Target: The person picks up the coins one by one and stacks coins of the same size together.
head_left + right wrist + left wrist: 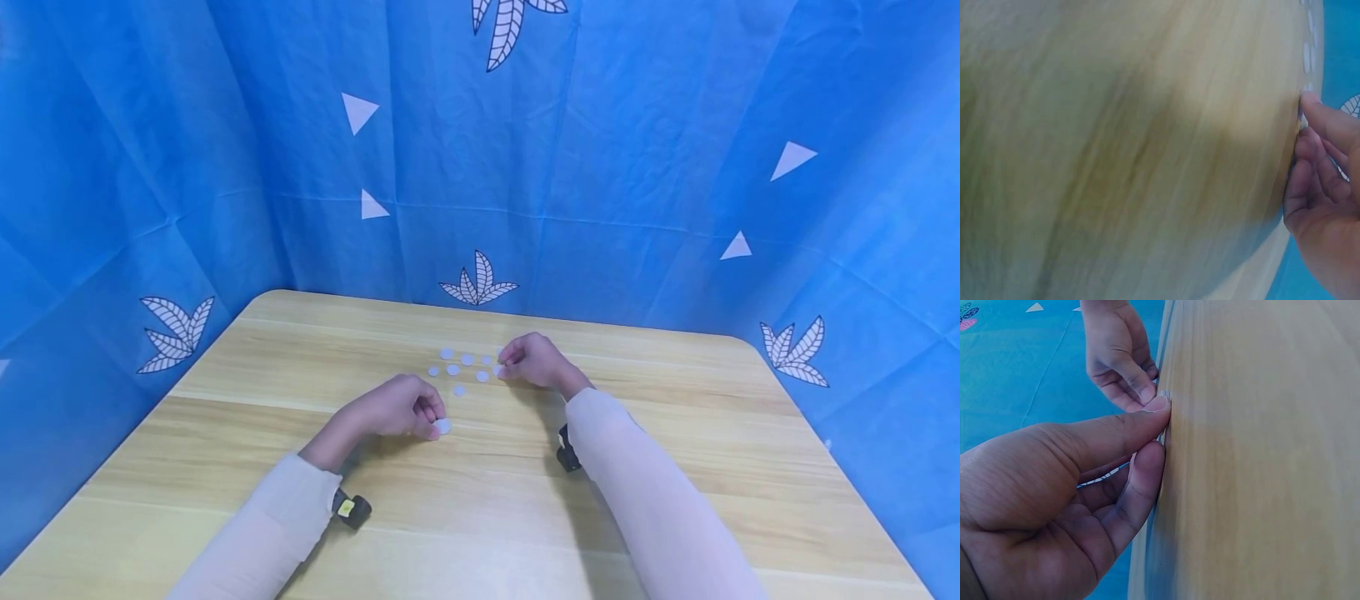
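Small flat white discs (467,360) lie in a loose group on the wooden table. My left hand (397,407), nearer to me, pinches a white disc (443,426) by its edge, low over the tabletop. In the left wrist view the thumb and index finger of the left hand (1079,487) are close together at table level. My right hand (534,361) is at the group's right end, fingertips around a white disc (498,371). A pale bit of it shows between thumb and fingers of the right hand (1325,169) in the right wrist view.
The light wooden table (675,467) has rounded far corners. Blue cloth (637,150) with white leaves and triangles hangs behind and beside it. Each wrist carries a small black camera, such as the left camera (352,510).
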Demonstrator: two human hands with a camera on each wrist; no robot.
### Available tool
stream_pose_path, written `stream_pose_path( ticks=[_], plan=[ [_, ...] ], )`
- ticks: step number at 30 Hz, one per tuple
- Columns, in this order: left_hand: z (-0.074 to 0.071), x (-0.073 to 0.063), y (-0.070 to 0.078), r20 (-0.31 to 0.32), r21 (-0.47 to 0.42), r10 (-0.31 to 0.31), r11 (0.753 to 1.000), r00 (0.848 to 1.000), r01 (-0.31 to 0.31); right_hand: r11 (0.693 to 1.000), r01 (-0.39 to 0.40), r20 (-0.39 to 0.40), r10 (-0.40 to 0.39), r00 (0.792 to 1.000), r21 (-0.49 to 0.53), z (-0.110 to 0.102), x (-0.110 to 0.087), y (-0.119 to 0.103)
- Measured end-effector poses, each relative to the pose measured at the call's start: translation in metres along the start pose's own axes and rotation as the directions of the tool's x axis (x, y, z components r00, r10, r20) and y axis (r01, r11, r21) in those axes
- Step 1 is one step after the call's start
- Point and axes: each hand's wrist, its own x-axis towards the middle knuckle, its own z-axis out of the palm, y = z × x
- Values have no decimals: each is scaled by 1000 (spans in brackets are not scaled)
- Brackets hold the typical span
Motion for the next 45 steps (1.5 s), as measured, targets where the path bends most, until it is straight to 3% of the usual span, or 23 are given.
stream_pose_path(
  ticks=[10,24,31,37,45],
  plan=[
    [0,1,0,-3,-5,-9,1000,1000,9,999,10,11,-10,1000,-52,1,2,1],
    [-1,1,-1,-6,-13,-19,1000,1000,19,983,71,144,-47,988,-169,-2,0,-9],
    [-1,1,-1,5,-23,-19,1000,1000,19,983,91,131,-71,989,-158,-2,0,-7],
    [0,0,0,4,-27,-17,1000,1000,17,987,121,78,-113,990,-103,-4,-3,-4],
    [-1,1,0,8,-26,-18,999,1000,18,993,114,28,-113,993,-27,-6,-8,3]
  ],
)
